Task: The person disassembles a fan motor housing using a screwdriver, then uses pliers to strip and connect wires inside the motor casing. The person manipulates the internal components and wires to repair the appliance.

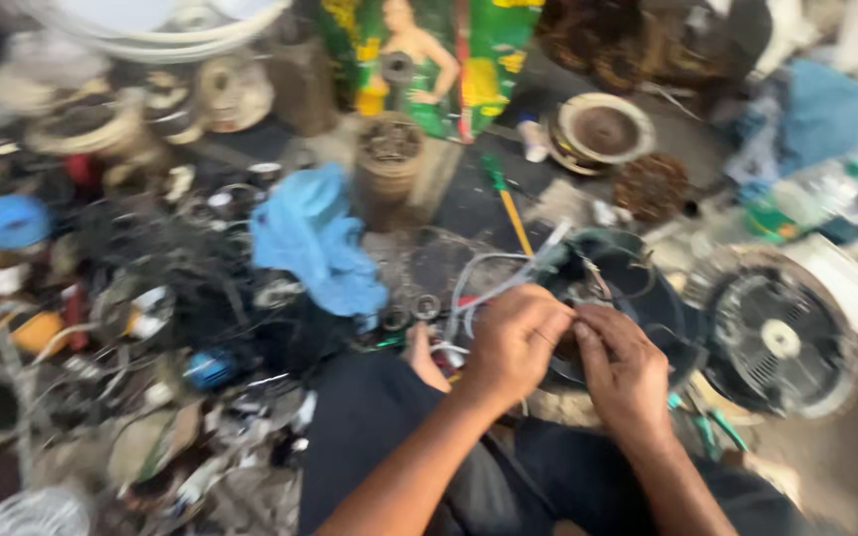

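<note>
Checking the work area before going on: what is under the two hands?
Under the left hand and right hand sits a dark round housing, with pale wires running out to the left. The part being pinched between the fingers is covered and blurred.

Soft, even daylight fills the head view, moderately bright, with no hard shadows and only a pale washed-out patch on the white rim (151,40) at the top left. Motion blur smears nearly everything: the clutter along the left edge and the blue cloth (315,243) dissolve into streaks. Both hands (568,352) and the round fan grille (782,342) are merely soft, their outlines readable but fine detail lost, and the corners blur most.
</note>
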